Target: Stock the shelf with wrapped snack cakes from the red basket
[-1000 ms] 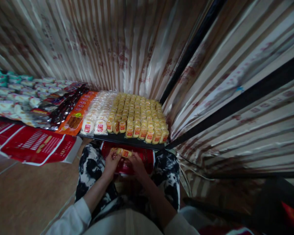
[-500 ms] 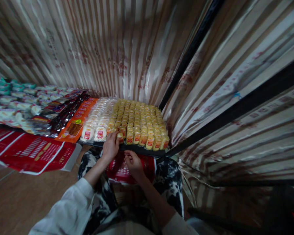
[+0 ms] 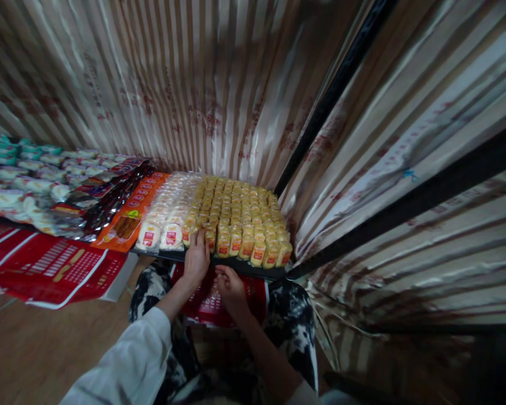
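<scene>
At the front edge of a dark shelf (image 3: 253, 266), several rows of small wrapped yellow cakes (image 3: 247, 242) stand close together. My left hand (image 3: 197, 260) reaches up to the front of these rows, its fingers closed on one wrapped yellow cake (image 3: 209, 236) that they partly cover. My right hand (image 3: 231, 288) hangs just below the shelf edge with its fingers curled together; whether anything small is inside them is hidden. Behind it, a red printed bag (image 3: 257, 292) lies across my lap. Left of the yellow cakes are clear packets of round white cakes (image 3: 171, 237).
An orange snack packet (image 3: 124, 226), dark shiny packets (image 3: 105, 205) and many white and green wrapped items (image 3: 14, 180) lie further left. Red printed bags (image 3: 63, 267) hang from the shelf there. Black frame bars (image 3: 388, 222) and striped plastic sheeting (image 3: 219, 84) enclose the back and right.
The cake that my left fingers held in front of the row now sits in against the row, and the hand has moved slightly. My right hand stays curled in nearly the same place.
</scene>
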`<state>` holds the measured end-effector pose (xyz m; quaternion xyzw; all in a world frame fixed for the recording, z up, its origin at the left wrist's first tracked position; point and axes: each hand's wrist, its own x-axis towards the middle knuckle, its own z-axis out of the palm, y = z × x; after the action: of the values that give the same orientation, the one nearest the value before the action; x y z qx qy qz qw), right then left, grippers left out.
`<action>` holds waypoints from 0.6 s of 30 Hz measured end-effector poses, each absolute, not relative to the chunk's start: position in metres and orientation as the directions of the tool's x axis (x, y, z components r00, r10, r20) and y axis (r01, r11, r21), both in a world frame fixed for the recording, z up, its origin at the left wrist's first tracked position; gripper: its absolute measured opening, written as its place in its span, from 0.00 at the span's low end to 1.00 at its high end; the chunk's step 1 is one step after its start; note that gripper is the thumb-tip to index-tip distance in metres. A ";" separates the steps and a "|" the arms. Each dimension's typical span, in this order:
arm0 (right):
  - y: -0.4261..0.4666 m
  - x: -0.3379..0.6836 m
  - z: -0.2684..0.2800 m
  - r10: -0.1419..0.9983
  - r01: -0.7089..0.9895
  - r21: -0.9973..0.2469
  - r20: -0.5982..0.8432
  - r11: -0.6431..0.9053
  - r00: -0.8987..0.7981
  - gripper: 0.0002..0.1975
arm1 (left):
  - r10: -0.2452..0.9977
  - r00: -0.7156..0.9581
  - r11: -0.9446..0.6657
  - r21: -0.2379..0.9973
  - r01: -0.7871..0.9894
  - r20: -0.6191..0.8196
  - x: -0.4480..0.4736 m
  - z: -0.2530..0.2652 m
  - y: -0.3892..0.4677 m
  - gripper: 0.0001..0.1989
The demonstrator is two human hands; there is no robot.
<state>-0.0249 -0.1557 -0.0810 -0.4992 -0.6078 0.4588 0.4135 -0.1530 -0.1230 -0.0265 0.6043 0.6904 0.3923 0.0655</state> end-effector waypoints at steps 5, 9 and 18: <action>-0.144 -0.025 -0.074 0.983 0.238 -0.963 0.092 0.129 -0.161 0.13 | 0.852 -0.294 -0.058 0.638 0.768 0.432 -0.148 -0.037 -0.125 0.19; -0.133 -0.023 -0.071 0.978 0.286 -0.939 0.154 0.188 -0.139 0.15 | 0.849 -0.300 -0.066 0.651 0.756 0.435 -0.149 -0.048 -0.121 0.14; -0.124 -0.026 -0.073 0.981 0.371 -0.908 0.169 0.193 -0.098 0.20 | 0.876 -0.320 0.017 0.640 0.768 0.361 -0.140 -0.053 -0.111 0.15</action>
<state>-0.0263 -0.1239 -0.0732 -0.5224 -0.6469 0.3612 0.4221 -0.1402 -0.1106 -0.0530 0.5791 0.7096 0.3955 0.0683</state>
